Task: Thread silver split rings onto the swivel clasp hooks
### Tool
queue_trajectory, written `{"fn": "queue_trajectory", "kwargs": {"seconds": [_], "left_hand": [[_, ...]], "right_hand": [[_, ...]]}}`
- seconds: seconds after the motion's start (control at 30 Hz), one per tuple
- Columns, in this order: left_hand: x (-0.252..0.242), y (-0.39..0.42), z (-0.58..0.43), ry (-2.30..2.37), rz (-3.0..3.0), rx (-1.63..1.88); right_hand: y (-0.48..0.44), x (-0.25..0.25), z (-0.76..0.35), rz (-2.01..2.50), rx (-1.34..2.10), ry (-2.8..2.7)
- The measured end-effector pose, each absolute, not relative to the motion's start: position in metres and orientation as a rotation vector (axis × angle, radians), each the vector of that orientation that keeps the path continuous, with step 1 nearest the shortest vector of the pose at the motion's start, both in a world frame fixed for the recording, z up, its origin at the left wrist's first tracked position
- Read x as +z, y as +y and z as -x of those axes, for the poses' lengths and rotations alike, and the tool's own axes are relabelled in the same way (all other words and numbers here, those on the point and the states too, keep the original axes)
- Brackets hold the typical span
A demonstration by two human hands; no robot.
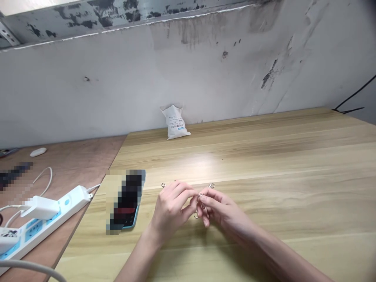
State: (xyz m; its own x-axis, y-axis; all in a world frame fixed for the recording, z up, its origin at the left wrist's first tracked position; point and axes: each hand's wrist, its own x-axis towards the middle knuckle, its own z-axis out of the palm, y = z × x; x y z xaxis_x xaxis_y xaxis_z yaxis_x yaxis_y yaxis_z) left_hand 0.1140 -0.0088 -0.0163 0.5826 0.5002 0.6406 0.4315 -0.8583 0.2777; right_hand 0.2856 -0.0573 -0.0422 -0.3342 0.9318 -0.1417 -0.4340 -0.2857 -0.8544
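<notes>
My left hand [174,201] is closed, its fingertips pinched at a small silvery metal ring [200,195]. From the other side, my right hand [220,206] grips the same ring between thumb and forefinger. A second loop of metal [196,214] shows just below the fingertips; whether it is joined to the ring is hidden by the fingers. Just beyond my right hand, a small metal clasp [212,185] lies on the wooden table [279,176]. Another small metal piece [163,185] lies behind my left hand, partly covered by it.
A phone [132,219], mostly blurred out, lies left of my hands. Against the wall stands a white packet [176,123] with a printed label. On the brown surface at left are a power strip [75,199] with a plugged-in charger [41,207], cables and a white oval object [38,152].
</notes>
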Motion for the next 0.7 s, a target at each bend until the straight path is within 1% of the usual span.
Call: {"fn": "queue_trajectory", "kwargs": {"seconds": [0.07, 0.13, 0.2, 0.3, 0.37, 0.4, 0.47, 0.53, 0.7], "left_hand": [[-0.013, -0.009, -0.114, 0.862, -2.725, 1.137], [-0.011, -0.008, -0.114, 0.905, -2.747, 1.14], [-0.01, -0.008, -0.114, 0.942, -2.774, 1.109], [-0.013, -0.007, -0.113, 0.995, -2.819, 1.03], [-0.014, -0.005, -0.112, 1.019, -2.84, 1.001], [-0.015, -0.005, -0.111, 1.032, -2.841, 1.0], [-0.013, -0.004, -0.109, 1.061, -2.828, 1.02], [-0.011, -0.003, -0.108, 1.084, -2.809, 1.05], [-0.009, -0.008, -0.113, 1.044, -2.806, 1.116]], "right_hand": [[-0.056, -0.039, -0.291, 0.948, 1.638, -1.084], [-0.055, -0.037, -0.297, 1.111, 1.339, -1.309], [-0.055, -0.035, -0.303, 1.221, 0.873, -1.558], [-0.055, -0.036, -0.307, 1.186, 0.147, -1.871], [-0.055, -0.035, -0.307, 1.126, -0.15, -2.002], [-0.055, -0.035, -0.306, 1.095, -0.227, -2.05], [-0.056, -0.034, -0.307, 1.05, -0.25, -2.12], [-0.055, -0.033, -0.308, 1.064, -0.171, -2.127], [-0.052, -0.04, -0.306, 1.279, 0.037, -1.958]]}}
